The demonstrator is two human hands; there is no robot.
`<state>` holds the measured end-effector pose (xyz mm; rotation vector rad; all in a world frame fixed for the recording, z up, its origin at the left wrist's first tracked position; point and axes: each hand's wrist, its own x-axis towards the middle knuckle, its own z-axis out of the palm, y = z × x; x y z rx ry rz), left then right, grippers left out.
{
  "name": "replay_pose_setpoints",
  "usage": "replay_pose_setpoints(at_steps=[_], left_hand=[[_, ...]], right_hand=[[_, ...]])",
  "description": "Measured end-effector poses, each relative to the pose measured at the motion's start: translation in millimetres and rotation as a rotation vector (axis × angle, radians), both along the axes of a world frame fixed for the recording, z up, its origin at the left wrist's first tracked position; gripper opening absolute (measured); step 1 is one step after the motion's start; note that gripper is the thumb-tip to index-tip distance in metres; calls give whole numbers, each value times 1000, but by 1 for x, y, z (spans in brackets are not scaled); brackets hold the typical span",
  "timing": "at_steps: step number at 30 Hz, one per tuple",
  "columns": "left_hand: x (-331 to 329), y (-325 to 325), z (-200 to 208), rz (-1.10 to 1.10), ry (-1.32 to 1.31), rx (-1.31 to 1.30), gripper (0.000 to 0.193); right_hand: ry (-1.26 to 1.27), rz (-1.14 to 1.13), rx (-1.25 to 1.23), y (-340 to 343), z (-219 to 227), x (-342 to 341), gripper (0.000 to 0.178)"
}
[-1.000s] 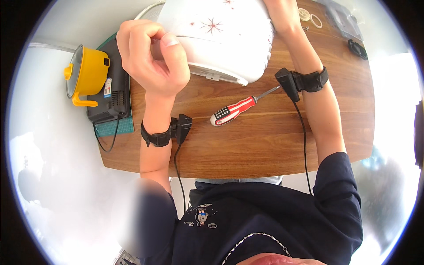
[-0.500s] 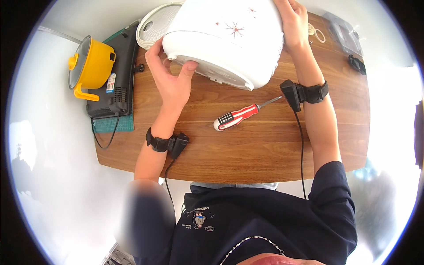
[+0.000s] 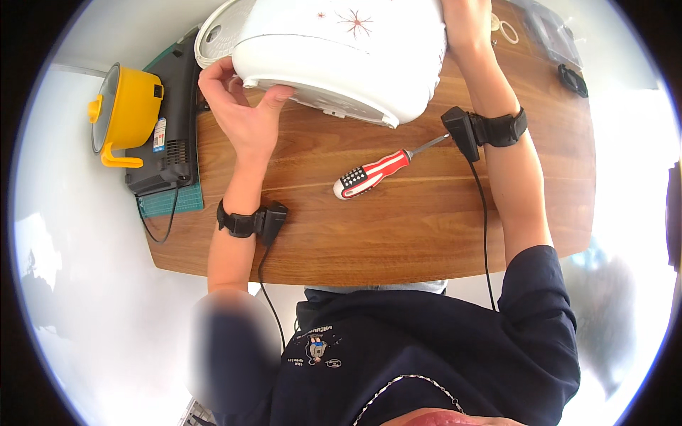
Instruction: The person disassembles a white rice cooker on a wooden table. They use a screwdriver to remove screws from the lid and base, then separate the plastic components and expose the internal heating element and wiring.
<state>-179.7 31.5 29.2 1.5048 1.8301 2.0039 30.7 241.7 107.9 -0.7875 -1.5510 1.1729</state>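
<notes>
A white rounded appliance with a reddish starburst pattern, which looks like a rice cooker [image 3: 334,67], is held tilted at the far side of the table, its underside partly facing me. My left hand [image 3: 245,117] grips its lower left edge, thumb under the base and fingers round the side. On its right side lies my right hand [image 3: 467,25], pressed to the shell; its fingertips run out of the picture. Nearer to me, a screwdriver [image 3: 371,175] with a red, white and black handle rests on the wooden table [image 3: 369,241], its tip beside my right wrist.
At the left a yellow pot [image 3: 135,106] sits on a black flat appliance [image 3: 170,167] over a green mat [image 3: 186,201]. Behind the cooker is a round white lid [image 3: 212,39]. Far right hold a white ring [image 3: 509,33], a clear plastic piece [image 3: 554,35] and a small black part [image 3: 572,81].
The whole view has shifted a little, so things sit farther left and higher. Both hands keep their hold on the tilted cooker; the screwdriver stays on the table.
</notes>
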Motion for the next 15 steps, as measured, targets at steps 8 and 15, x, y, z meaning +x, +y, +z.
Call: replay_pose_setpoints(at_steps=[8, 15], left_hand=[[-6, 2, 10, -53, 31, -33, 106], [-9, 3, 9, -77, 89, -17, 106]], right_hand=[[3, -7, -1, 1, -1, 2, 56], [45, 17, -34, 2, -3, 1, 57]])
